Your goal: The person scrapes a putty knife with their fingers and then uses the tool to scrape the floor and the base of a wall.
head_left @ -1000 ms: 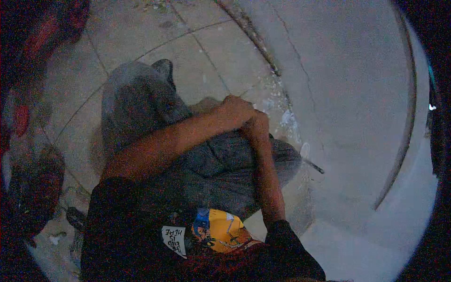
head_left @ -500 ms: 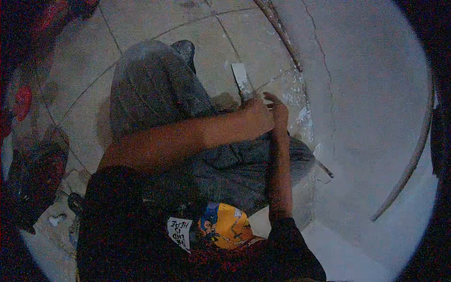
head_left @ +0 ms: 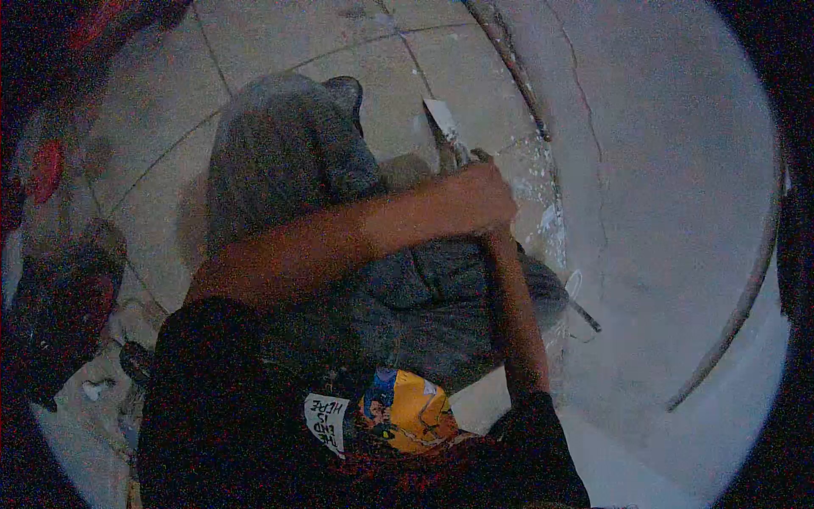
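Note:
My left hand (head_left: 476, 199) is closed, with its forearm reaching across my lap from the left. A flat, pale blade-like tool (head_left: 441, 119) sticks out beyond this fist, its far end light and its near part darker. Its handle is hidden, and its exact kind is too dim to tell. My right hand (head_left: 498, 231) meets the left from below and is mostly covered by it, so its fingers do not show clearly. Both hands are above my crossed legs in grey trousers (head_left: 288, 161).
A pale wall (head_left: 670, 170) with a crack rises close on the right. White specks dot the tiled floor (head_left: 280, 51) along its base. A curved hose-like strip (head_left: 729, 331) lies against it, and a thin rod (head_left: 585, 316) juts out by my knee. Dark and red objects (head_left: 47, 170) stand at left.
My left hand has moved slightly right and up, over the right hand, whose fingers showed more before. The blade has tilted and shifted slightly upward. The view has moved a little.

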`<state>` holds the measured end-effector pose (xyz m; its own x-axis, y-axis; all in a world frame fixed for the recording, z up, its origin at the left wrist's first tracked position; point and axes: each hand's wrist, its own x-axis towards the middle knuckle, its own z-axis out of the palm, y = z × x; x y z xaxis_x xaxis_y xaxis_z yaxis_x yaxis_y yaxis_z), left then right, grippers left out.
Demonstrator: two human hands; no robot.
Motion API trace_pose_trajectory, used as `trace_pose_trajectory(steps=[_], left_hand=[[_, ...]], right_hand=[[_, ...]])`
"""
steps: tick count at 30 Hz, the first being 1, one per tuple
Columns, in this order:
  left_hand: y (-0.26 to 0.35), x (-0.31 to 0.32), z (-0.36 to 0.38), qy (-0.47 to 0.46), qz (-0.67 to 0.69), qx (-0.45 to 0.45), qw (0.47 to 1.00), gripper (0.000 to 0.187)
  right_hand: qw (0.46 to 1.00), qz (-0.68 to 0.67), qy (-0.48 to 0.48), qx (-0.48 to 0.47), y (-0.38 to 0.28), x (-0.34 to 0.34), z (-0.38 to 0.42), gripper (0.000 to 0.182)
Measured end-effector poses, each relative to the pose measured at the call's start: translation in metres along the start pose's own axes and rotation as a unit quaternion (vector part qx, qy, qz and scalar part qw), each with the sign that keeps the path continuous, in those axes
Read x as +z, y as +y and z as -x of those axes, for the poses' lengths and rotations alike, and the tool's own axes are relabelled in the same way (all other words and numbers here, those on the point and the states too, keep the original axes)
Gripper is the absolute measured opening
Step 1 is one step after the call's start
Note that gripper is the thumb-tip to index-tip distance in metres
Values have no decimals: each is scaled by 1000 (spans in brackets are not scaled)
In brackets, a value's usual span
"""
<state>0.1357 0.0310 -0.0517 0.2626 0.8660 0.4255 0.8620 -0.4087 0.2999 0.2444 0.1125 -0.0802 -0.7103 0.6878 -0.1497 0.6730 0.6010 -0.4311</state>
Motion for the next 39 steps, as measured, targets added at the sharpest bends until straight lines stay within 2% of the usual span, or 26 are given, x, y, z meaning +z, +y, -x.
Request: trace_pose_trajectory(steps=[2,4,6,10,12,14,16,18,20,22,23,25,26,28,30,31,33,37,39], left_hand=[[-5,-48,-5,-36,42,-9,998,11],[-8,-55,-10,-73,81,-19,994,15],[-9,-43,-14,47,83,-51,994,4],[-11,-49,-7,45,107,-39,993,4],[-9,-45,-12,22,45,-65,997,3],[-13,-44,-14,31,69,-56,996,4],[-7,-45,-11,42,100,-46,993,5],[-7,-59,-8,47,124,-86,987,7],[-7,-50,-10,37,104,-70,991,7],[-11,-49,-9,30,82,-57,995,7],[-13,-56,-8,29,99,-51,993,7],[-13,-59,-9,25,120,-42,992,7],[-13,-52,-13,22,101,-37,994,7],[-9,-45,-14,21,80,-28,996,8],[-7,-44,-8,120,72,-47,989,9],[-9,-45,-7,123,68,-48,989,9],[-11,-59,-4,55,97,-40,993,9],[-14,-66,-3,45,105,-29,993,7],[-16,-67,-7,-14,109,-39,993,7]], right_hand=[[998,13,42,-34,-12,1,-6,34],[994,66,54,-62,-24,7,-16,34],[986,137,44,-82,-37,17,-25,35],[960,260,12,-103,-52,37,-41,36],[950,296,-1,-104,-58,45,-49,36],[938,332,-15,-102,-65,53,-52,37],[935,340,-4,-105,-68,52,-57,37],[934,337,12,-115,-79,47,-65,38],[933,340,13,-118,-104,37,-61,38],[902,417,-100,-50,-132,30,-49,40],[902,417,-101,-51,-118,34,-52,40],[900,387,-29,-196,-76,41,-58,45],[901,388,-29,-192,-97,30,-57,45],[906,413,-60,-69,-135,12,-62,42],[891,441,-70,-77,-137,21,-55,39],[876,466,-86,-87,-136,28,-55,36],[876,462,-70,-115,-116,53,-58,32],[883,447,-31,-139,-122,54,-60,25],[886,440,2,-148,-137,43,-66,22]])
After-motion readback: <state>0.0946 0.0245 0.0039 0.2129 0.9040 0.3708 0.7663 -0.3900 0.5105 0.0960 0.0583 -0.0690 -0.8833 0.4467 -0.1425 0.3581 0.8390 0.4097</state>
